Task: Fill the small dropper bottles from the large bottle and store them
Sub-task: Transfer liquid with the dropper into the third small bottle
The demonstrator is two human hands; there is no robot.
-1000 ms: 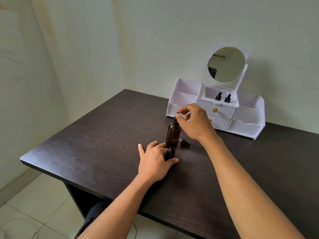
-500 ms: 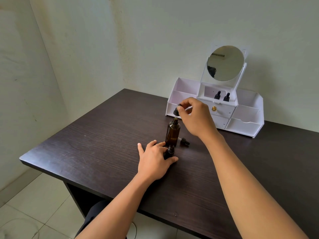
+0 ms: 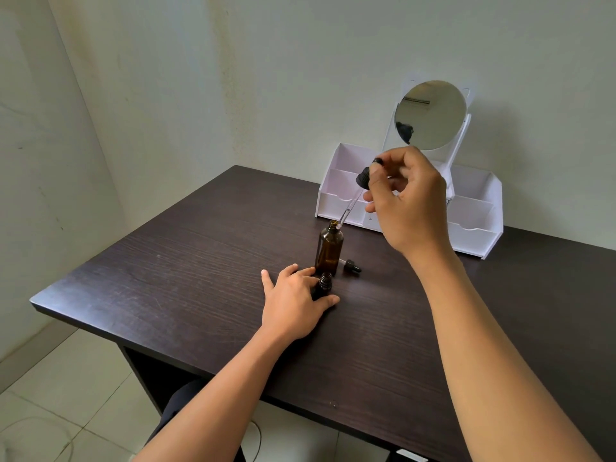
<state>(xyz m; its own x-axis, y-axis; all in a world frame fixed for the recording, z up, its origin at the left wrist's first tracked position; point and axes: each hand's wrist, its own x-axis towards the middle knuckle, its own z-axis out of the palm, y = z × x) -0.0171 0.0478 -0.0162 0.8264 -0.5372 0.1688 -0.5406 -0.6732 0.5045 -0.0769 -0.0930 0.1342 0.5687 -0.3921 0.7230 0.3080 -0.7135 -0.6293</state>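
Observation:
The large amber bottle (image 3: 329,250) stands uncapped on the dark table (image 3: 200,278). My right hand (image 3: 405,198) pinches the black bulb of its dropper (image 3: 363,177) above it; the glass pipette slants down with its tip just at the bottle's mouth. In front of the large bottle, a small dark dropper bottle (image 3: 324,284) stands open, held between the thumb and fingers of my left hand (image 3: 293,303). The small dropper cap (image 3: 351,266) lies on the table to the right of the large bottle.
A white organizer (image 3: 473,225) with compartments, drawers and a round mirror (image 3: 430,115) stands against the back wall, partly hidden by my right hand. The table's front-left edge drops to a tiled floor (image 3: 50,395).
My right hand has lifted the dropper up out of the large bottle, drawing the pipette almost clear of the neck. My left hand has stayed on the small bottle.

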